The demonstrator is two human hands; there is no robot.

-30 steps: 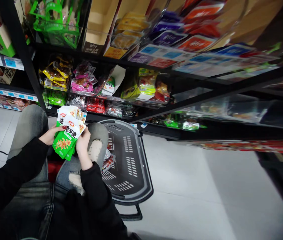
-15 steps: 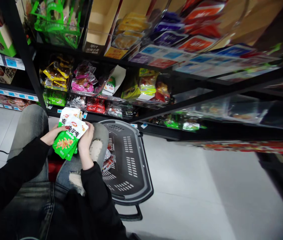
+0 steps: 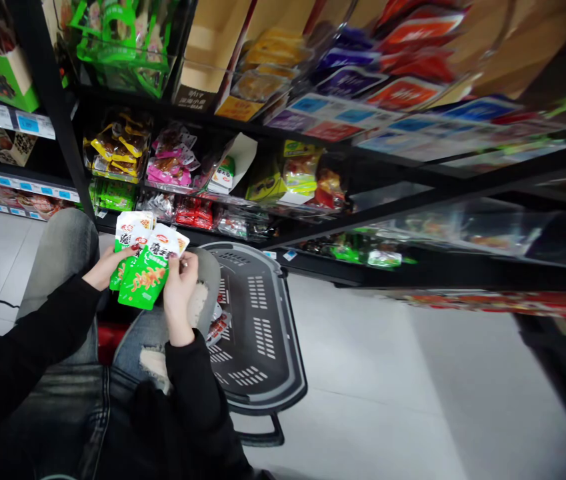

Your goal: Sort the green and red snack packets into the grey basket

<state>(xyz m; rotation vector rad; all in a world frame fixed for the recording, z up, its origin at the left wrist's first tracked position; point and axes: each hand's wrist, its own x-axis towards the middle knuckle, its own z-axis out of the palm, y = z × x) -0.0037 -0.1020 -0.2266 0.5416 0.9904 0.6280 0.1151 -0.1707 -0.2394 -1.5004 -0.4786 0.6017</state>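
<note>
Several green and white snack packets (image 3: 149, 275) are fanned out between my two hands, above my knees. My left hand (image 3: 105, 267) is closed on their left side, its thumb lying across the front of the packets. On the right, my right hand (image 3: 181, 280) pinches the edge of the front packet between thumb and fingers. Orange food is printed on the packets' green lower part, with dark lettering on the white top. A similar packet (image 3: 223, 175) stands in a white open carton (image 3: 243, 159) on the shelf ahead.
A dark grey shopping basket (image 3: 295, 347) stands on the floor by my right knee, with a few packets (image 3: 219, 325) inside. Black shelving (image 3: 57, 100) full of bagged snacks runs across the front. A red object (image 3: 111, 340) shows between my legs.
The packets have spread apart, the front one now upright and further right of the others. My right hand has shifted slightly right, from cupping the stack's side to pinching the packet's edge.
</note>
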